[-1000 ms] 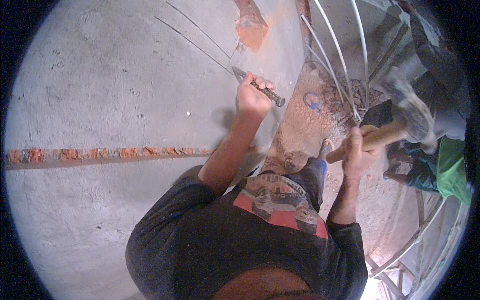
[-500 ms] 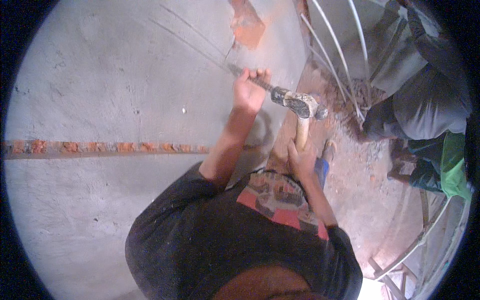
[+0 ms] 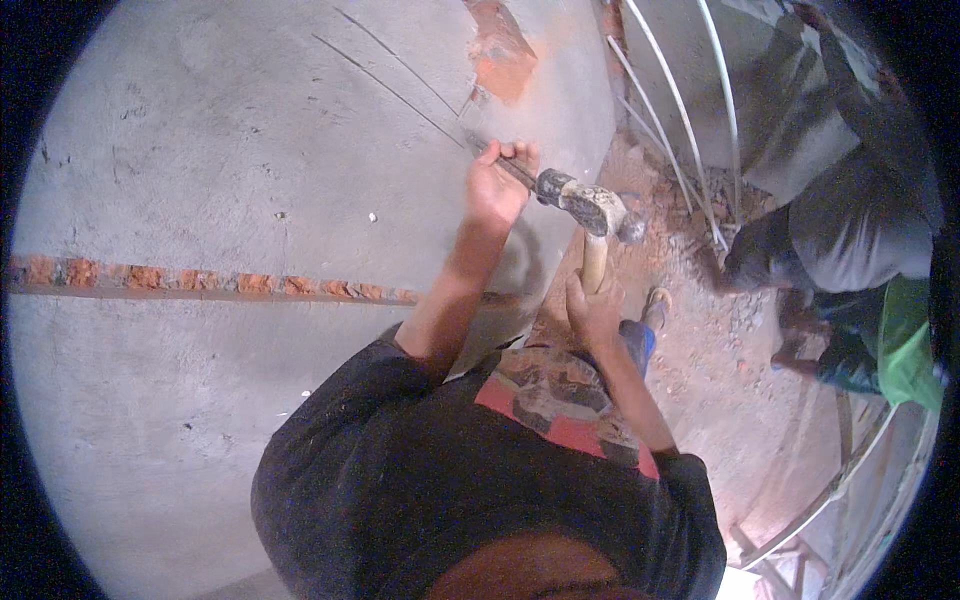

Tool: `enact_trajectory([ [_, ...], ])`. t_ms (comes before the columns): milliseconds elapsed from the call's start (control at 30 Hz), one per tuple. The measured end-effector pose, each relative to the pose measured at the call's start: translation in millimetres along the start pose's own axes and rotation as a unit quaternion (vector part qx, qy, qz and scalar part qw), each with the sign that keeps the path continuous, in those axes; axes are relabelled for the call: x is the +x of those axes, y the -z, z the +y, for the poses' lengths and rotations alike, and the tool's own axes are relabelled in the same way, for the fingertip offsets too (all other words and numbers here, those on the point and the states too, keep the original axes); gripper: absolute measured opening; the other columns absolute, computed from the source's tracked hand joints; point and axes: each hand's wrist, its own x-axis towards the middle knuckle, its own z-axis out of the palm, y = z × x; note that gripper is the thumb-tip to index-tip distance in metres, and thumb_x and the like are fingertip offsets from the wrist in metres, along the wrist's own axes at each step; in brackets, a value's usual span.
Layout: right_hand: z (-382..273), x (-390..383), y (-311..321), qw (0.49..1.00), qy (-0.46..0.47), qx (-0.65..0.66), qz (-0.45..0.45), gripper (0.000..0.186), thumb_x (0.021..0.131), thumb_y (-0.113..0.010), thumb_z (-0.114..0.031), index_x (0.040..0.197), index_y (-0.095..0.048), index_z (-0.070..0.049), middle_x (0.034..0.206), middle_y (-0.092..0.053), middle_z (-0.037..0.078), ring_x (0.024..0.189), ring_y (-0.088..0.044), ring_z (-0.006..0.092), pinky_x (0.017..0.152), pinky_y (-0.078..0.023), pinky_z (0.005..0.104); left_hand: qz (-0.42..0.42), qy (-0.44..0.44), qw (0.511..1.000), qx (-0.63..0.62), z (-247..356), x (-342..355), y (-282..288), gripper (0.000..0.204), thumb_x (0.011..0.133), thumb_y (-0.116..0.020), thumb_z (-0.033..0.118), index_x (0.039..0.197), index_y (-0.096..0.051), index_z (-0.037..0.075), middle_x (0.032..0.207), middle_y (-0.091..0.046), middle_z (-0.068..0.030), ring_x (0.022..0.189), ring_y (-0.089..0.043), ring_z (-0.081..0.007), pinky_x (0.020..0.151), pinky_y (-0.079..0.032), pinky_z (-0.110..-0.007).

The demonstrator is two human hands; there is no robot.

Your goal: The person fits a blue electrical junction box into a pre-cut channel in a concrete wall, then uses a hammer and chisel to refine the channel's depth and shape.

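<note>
My left hand (image 3: 502,183) is closed around a dark metal chisel (image 3: 518,172), whose tip points at the grey plastered wall (image 3: 330,180). Two thin parallel lines run along the plaster up to the tip. In my right hand (image 3: 597,312) is a hammer, gripped by its pale wooden handle (image 3: 595,262). The worn hammer head (image 3: 592,207) is at the chisel's back end and appears to touch it. Beyond the tip, a patch of plaster is broken off, baring orange brick (image 3: 503,65).
A horizontal groove (image 3: 210,280) with exposed brick crosses the wall at left. Pale bent pipes (image 3: 675,85) lean at upper right above rubble (image 3: 735,290). Another person (image 3: 850,215) is bent over on the right, near a green cloth (image 3: 908,345). Wooden pieces (image 3: 800,535) lie at lower right.
The hammer head and my right hand have shifted slightly left. My left hand keeps its hold on the chisel at nearly the same spot; the view has tilted a little.
</note>
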Motion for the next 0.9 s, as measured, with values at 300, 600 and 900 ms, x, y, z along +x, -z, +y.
enact_trajectory([
  [300,139.9,-2.3,73.4,0.206,-0.320,0.870,0.312,0.011,0.083,-0.061,-0.014,0.090,-0.054,-0.008,0.064,-0.052,0.004,0.056,-0.051,0.0174,0.053,-0.045,0.0320,-0.087,-0.013,0.996,-0.023,10.6,2.1,10.5,0.020,0.091,-0.048,0.016,0.078,-0.050,0.001,0.077,-0.057,-0.0127,0.092,-0.058,-0.0295,0.100,-0.039,-0.049],
  [600,8.8,33.8,31.9,0.521,-0.279,0.794,0.140,0.022,0.078,-0.061,-0.019,0.091,-0.061,-0.002,0.071,-0.059,0.018,0.063,-0.057,0.0330,0.065,-0.047,0.0401,-0.064,0.055,0.996,-0.007,10.0,-2.3,17.7,0.019,0.090,-0.049,0.015,0.079,-0.051,0.000,0.082,-0.059,-0.0159,0.093,-0.059,-0.0310,0.101,-0.039,-0.047],
  [900,128.7,-11.2,52.1,0.302,-0.366,0.831,0.292,0.004,0.085,-0.057,-0.016,0.086,-0.056,-0.012,0.065,-0.055,0.003,0.053,-0.053,0.0218,0.053,-0.048,0.0336,-0.075,-0.023,0.997,-0.017,11.9,-1.6,6.9,0.017,0.091,-0.047,0.012,0.080,-0.048,-0.002,0.078,-0.055,-0.0142,0.093,-0.058,-0.0305,0.102,-0.038,-0.047],
])
